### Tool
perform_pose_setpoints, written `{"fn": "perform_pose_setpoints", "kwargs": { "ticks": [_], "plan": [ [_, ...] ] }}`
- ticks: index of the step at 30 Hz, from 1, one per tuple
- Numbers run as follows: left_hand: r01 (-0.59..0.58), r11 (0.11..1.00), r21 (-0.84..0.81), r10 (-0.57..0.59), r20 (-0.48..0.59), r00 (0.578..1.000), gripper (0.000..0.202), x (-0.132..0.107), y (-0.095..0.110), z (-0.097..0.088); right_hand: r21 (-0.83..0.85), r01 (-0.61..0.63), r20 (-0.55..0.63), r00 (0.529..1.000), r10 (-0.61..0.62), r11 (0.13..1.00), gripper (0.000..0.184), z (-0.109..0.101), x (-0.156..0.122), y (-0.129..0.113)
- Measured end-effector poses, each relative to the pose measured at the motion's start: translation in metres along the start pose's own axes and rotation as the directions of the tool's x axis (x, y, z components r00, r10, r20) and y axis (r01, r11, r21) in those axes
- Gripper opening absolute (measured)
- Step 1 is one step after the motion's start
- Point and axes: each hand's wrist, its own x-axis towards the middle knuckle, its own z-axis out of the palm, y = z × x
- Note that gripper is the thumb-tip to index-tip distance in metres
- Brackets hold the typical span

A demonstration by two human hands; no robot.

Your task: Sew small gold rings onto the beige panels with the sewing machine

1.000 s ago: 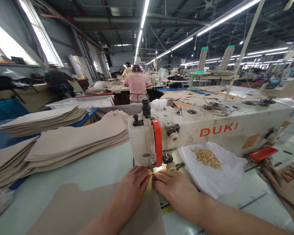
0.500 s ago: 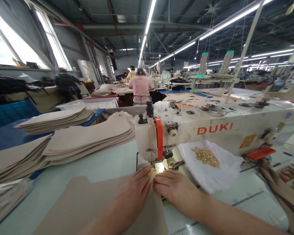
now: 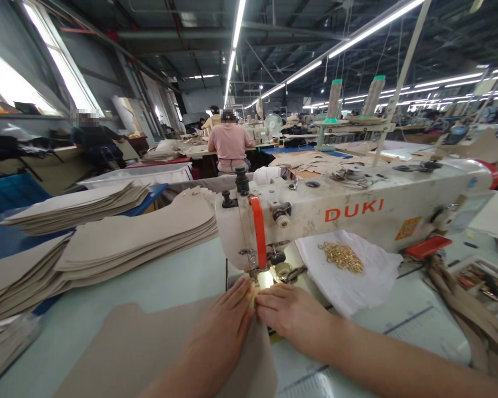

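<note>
A beige fabric panel (image 3: 141, 348) lies on the pale green table of a white sewing machine (image 3: 299, 193), its right edge running up to the lit needle area (image 3: 266, 278). My left hand (image 3: 228, 318) rests over this edge just left of the needle, fingers together and fingertips on the cloth. From the right, my right hand (image 3: 292, 315) closes its bent fingers on the same edge, close to the left fingertips. The two hands nearly touch. Cloth beneath the fingers is hidden, and the needle tip is too small to make out.
Stacks of cut beige panels (image 3: 136, 237) lie at left. Gold-coloured metal rings (image 3: 342, 257) sit on a white cloth (image 3: 365, 290) under the machine arm. At right are beige strips (image 3: 460, 309) and a tray of small parts (image 3: 487, 282). A person in pink (image 3: 231, 141) sits ahead.
The view has shifted slightly, so the machine and surroundings appear further left. Both hands stay on the panel's edge by the needle, with little visible movement.
</note>
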Motion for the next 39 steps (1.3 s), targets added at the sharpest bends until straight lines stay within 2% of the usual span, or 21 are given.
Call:
{"fn": "perform_pose_setpoints", "kwargs": {
  "ticks": [3,5,11,18,23,31,34,39],
  "plan": [
    [-0.062,0.995,0.083,0.063,-0.018,0.998,0.038,0.000,0.001,0.001,-0.010,-0.006,0.008,1.000,0.006,1.000,0.005,-0.002,0.002,0.000],
    [-0.062,0.991,0.116,0.063,-0.003,0.998,0.038,0.001,0.001,0.002,-0.007,-0.014,0.019,1.000,0.014,1.000,0.005,-0.003,0.003,0.001],
    [0.084,0.995,0.044,-0.086,0.055,0.995,0.039,0.004,0.000,0.002,0.010,-0.032,0.035,0.999,0.032,0.999,0.005,-0.003,0.004,0.004],
    [0.193,0.981,-0.031,-0.189,0.084,0.978,0.040,0.005,-0.002,0.006,0.036,-0.039,0.027,0.999,0.038,0.999,0.005,-0.004,0.006,0.005],
    [0.210,0.977,-0.044,-0.203,0.122,0.972,0.041,0.006,0.001,0.002,0.054,-0.031,0.029,0.999,0.029,0.998,0.005,-0.003,0.004,0.004],
    [0.202,0.976,-0.086,-0.194,0.089,0.977,0.040,0.010,0.002,0.002,0.063,-0.039,0.022,0.999,0.038,0.997,0.007,-0.002,0.004,0.007],
    [0.209,0.974,-0.085,-0.203,0.079,0.976,0.040,0.003,0.005,0.000,0.040,-0.006,0.004,1.000,0.006,0.999,0.006,0.002,0.002,0.004],
    [0.225,0.973,-0.044,-0.222,0.075,0.972,0.044,-0.026,0.020,-0.010,0.044,0.126,-0.088,0.989,-0.122,0.991,0.008,0.013,-0.006,-0.012]
  ]
}}
